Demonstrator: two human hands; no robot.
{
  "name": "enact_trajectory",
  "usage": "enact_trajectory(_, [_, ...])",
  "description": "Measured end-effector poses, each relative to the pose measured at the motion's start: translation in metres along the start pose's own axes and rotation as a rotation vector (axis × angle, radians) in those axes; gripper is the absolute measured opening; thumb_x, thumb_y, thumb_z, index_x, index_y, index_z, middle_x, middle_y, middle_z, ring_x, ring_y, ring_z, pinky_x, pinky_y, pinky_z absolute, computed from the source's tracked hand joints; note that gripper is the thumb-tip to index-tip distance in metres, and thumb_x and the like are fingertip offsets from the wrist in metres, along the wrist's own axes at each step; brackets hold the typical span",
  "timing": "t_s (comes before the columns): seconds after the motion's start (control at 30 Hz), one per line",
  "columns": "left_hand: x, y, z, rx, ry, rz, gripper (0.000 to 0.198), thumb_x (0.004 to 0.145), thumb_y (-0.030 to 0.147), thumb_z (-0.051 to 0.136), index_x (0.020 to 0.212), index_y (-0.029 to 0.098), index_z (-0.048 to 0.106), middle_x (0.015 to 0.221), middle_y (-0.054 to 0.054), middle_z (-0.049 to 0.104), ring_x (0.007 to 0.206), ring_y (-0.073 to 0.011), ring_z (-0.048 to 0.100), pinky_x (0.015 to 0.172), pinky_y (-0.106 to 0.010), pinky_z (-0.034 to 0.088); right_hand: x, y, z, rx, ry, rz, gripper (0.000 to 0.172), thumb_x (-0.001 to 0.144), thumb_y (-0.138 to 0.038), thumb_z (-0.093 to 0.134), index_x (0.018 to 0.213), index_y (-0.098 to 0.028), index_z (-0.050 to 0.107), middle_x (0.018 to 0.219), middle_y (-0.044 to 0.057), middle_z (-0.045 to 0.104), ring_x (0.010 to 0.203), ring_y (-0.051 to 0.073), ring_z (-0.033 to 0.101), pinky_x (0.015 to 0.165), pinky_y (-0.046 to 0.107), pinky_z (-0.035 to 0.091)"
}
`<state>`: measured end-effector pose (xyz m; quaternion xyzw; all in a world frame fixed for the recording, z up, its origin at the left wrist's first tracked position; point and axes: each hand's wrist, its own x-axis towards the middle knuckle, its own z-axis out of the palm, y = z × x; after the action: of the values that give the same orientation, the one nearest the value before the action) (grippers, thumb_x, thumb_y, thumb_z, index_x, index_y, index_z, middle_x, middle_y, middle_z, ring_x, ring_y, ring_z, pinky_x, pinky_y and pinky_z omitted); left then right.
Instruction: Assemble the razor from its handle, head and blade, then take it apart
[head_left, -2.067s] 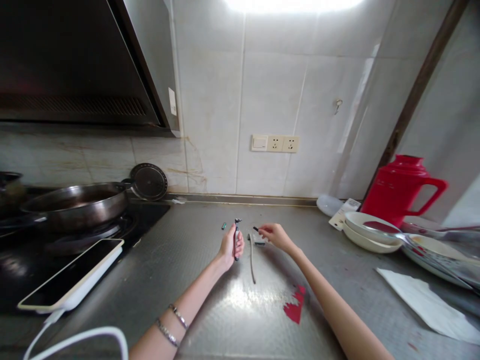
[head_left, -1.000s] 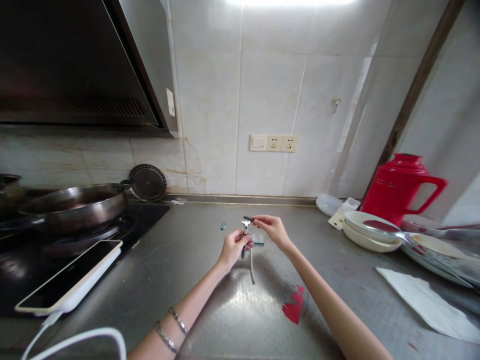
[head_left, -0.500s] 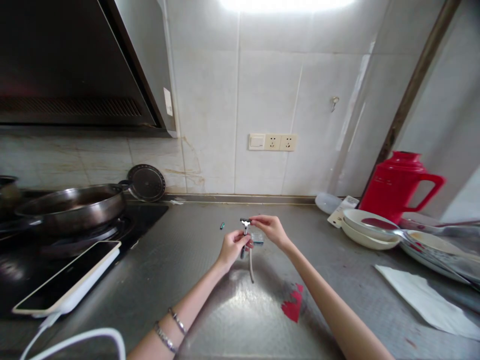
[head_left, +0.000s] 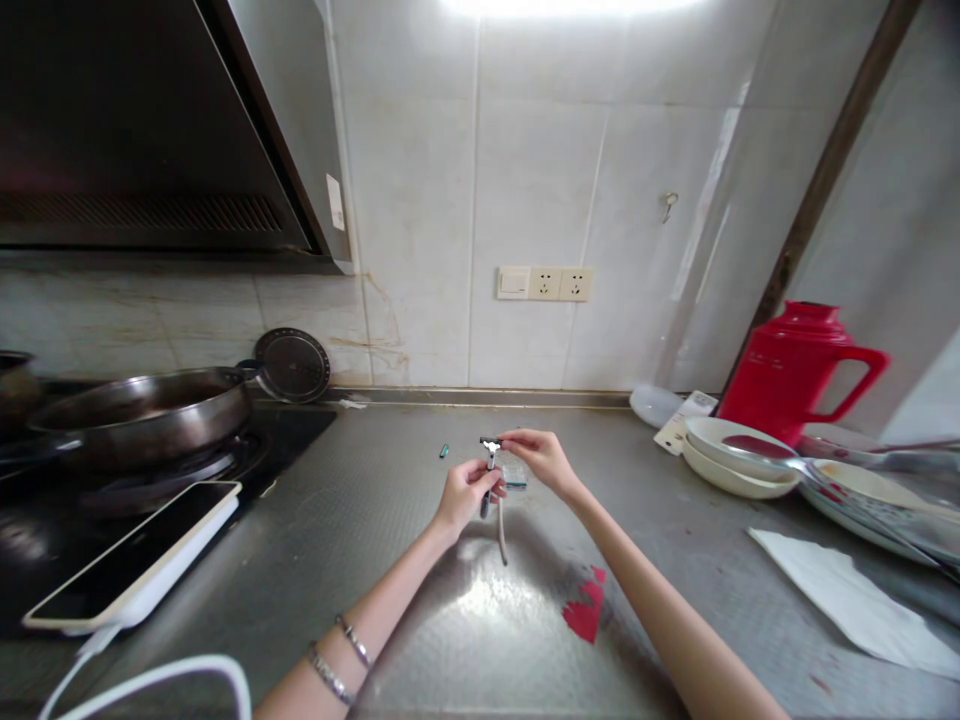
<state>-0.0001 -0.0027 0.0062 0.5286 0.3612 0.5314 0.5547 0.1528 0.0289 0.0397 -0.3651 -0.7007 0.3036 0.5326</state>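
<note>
A razor (head_left: 491, 457) with a silver neck and a dark head is held upright above the metal counter. My left hand (head_left: 459, 497) is closed around its handle, whose dark lower end shows below the fingers. My right hand (head_left: 544, 460) pinches the right end of the razor head between thumb and fingertips. Just behind the hands lies a small clear plastic case (head_left: 515, 475), partly covered. To the left rests a small dark and green piece (head_left: 444, 451), too small to make out. A thin grey strip (head_left: 503, 545) hangs or lies below the hands.
Red scraps (head_left: 583, 610) are stuck on the counter in front. At left, a phone (head_left: 139, 555) with a white cable lies by the stove, beside a steel pan (head_left: 150, 410). Bowls (head_left: 739, 460), a red thermos jug (head_left: 787, 375) and a white napkin (head_left: 855, 600) are at right.
</note>
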Motion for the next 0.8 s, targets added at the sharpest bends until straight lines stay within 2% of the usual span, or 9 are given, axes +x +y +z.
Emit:
enact_trajectory(0.3, [-0.0019, 0.0027, 0.0008, 0.015, -0.004, -0.024, 0.026, 0.066, 0.035, 0.067, 0.074, 0.012, 0.06, 0.064, -0.005, 0.065, 0.053, -0.015, 0.062, 0.051, -0.025, 0.048, -0.0021, -0.003, 0.0036, -0.059, 0.034, -0.069, 0.018, 0.075, -0.031, 0.058, 0.078, -0.017, 0.067, 0.076, 0.005, 0.068, 0.072, 0.017, 0.061, 0.066, 0.027, 0.046])
enact_trajectory(0.8, [-0.0043, 0.007, 0.0047, -0.018, 0.02, -0.032, 0.03, 0.064, 0.041, 0.068, 0.069, 0.014, 0.056, 0.06, -0.004, 0.065, 0.051, -0.0163, 0.062, 0.05, -0.026, 0.05, -0.0041, -0.0057, 0.0073, -0.014, 0.079, -0.072, 0.017, 0.074, -0.034, 0.057, 0.075, -0.018, 0.06, 0.074, 0.004, 0.063, 0.07, 0.016, 0.058, 0.067, 0.028, 0.047])
